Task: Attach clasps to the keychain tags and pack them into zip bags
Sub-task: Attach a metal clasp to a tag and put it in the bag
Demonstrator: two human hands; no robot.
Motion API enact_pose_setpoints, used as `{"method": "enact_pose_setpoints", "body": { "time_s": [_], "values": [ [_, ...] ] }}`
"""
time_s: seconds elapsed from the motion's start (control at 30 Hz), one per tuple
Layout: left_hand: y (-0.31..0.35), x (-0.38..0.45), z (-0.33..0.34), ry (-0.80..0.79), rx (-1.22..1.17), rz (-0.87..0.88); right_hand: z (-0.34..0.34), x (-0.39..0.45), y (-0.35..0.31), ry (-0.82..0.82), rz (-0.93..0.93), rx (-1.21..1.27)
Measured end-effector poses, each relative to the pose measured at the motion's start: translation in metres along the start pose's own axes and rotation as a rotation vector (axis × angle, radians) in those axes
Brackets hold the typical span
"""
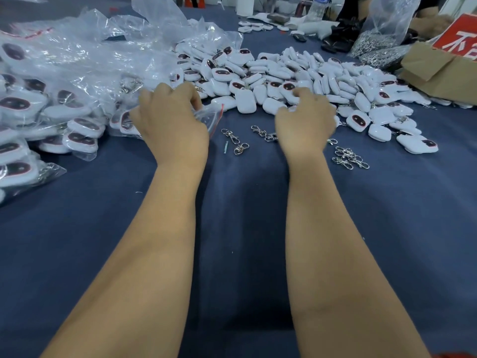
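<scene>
A big heap of white keychain tags with dark oval faces covers the far middle of the blue cloth. My left hand holds a clear zip bag with a red strip at the heap's near left edge. At the heap's near edge my right hand lies with curled fingers on the tags; what it holds is hidden. Loose metal clasps lie between my hands, and more clasps lie to the right of my right wrist.
Packed zip bags of tags pile up on the left under loose clear plastic. A cardboard box with a red sign sits at the far right, behind it a bag of metal clasps. A water bottle stands at the back.
</scene>
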State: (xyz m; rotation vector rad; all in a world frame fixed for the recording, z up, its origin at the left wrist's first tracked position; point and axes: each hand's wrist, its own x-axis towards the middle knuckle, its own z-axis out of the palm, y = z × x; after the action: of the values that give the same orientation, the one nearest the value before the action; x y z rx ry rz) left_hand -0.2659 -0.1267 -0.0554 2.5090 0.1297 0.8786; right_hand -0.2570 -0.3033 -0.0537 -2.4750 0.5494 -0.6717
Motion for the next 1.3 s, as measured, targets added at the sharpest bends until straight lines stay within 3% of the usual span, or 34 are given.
{"method": "enact_pose_setpoints", "body": {
  "time_s": [0.07, 0.13, 0.23, 0.33, 0.4, 0.47, 0.57, 0.67, 0.8, 0.9, 1.0, 1.2, 1.3],
  "values": [
    [0.0, -0.001, 0.003, -0.037, 0.002, 0.029, -0.006, 0.005, 0.012, -0.014, 0.156, -0.006],
    [0.004, -0.002, 0.007, -0.076, -0.033, 0.059, -0.006, 0.007, 0.019, -0.174, 0.232, -0.062],
    [0.015, -0.007, 0.01, -0.076, -0.188, 0.173, 0.001, 0.006, 0.019, -0.38, 0.078, -0.226],
    [0.028, -0.015, 0.008, -0.089, -0.552, 0.295, 0.004, 0.008, 0.018, -0.339, -0.064, -0.175],
    [0.036, -0.017, 0.007, -0.254, -0.855, 0.133, 0.005, 0.008, 0.015, -0.304, -0.145, -0.103],
    [0.047, -0.017, 0.005, -0.438, -1.196, -0.199, 0.007, 0.005, 0.008, -0.286, -0.201, -0.072],
    [0.05, -0.012, 0.01, -0.535, -1.477, -0.62, 0.011, 0.001, -0.005, -0.178, -0.203, -0.013],
    [0.04, -0.006, 0.018, -0.45, -1.482, -0.68, 0.011, -0.003, -0.014, -0.134, -0.159, 0.328],
    [0.036, -0.007, 0.023, -0.439, -1.383, -0.57, 0.007, -0.016, -0.023, -0.232, -0.108, 0.841],
    [0.035, -0.008, 0.025, -0.482, -1.304, -0.475, 0.013, -0.022, -0.031, -0.289, -0.109, 0.838],
    [0.033, -0.008, 0.023, -0.53, -1.376, -0.431, 0.017, -0.023, -0.033, -0.312, -0.146, 0.772],
    [0.031, -0.006, 0.023, -0.533, -1.438, -0.489, 0.019, -0.024, -0.036, -0.514, -0.068, 0.922],
    [0.032, -0.005, 0.024, -0.487, -1.5, -0.57, 0.021, -0.023, -0.036, -0.421, 0.032, 0.943]
  ]
}}
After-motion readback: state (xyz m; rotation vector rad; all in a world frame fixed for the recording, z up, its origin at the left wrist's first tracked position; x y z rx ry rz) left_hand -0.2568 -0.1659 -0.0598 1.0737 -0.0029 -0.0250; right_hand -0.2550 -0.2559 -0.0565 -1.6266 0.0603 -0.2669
